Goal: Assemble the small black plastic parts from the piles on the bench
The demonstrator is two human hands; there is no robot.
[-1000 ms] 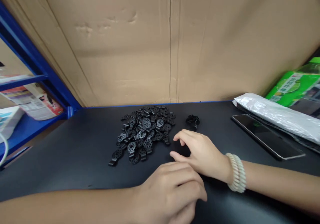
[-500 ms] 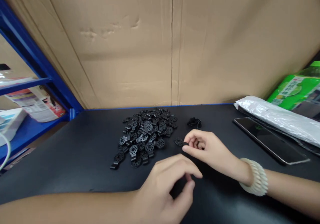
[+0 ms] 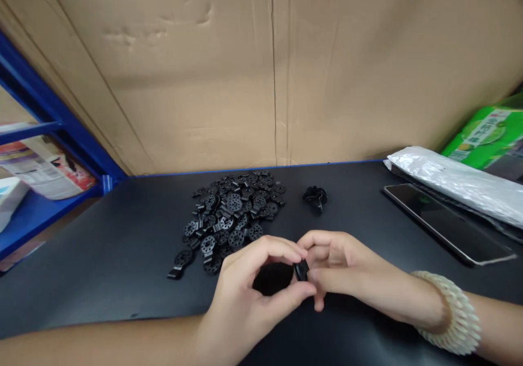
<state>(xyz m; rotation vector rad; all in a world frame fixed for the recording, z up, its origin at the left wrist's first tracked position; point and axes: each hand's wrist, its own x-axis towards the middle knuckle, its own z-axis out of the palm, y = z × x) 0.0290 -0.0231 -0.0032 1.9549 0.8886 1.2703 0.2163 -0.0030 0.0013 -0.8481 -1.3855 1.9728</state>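
On the black counter (image 3: 102, 268), backed by a cardboard wall (image 3: 245, 72) with blue shelving (image 3: 44, 110) at far left, lies one heap of black plastic discs (image 3: 231, 213), too many and too tangled to count. One separate black piece (image 3: 315, 196) sits just right of it. Near the middle, the left hand (image 3: 249, 292) and right hand (image 3: 343, 270) meet, both pinching one small black part (image 3: 302, 270), mostly hidden by fingertips. One phone (image 3: 445, 224) and one silvery bag (image 3: 453, 183) lie far right; one beaded bracelet (image 3: 457, 317) is cut off.
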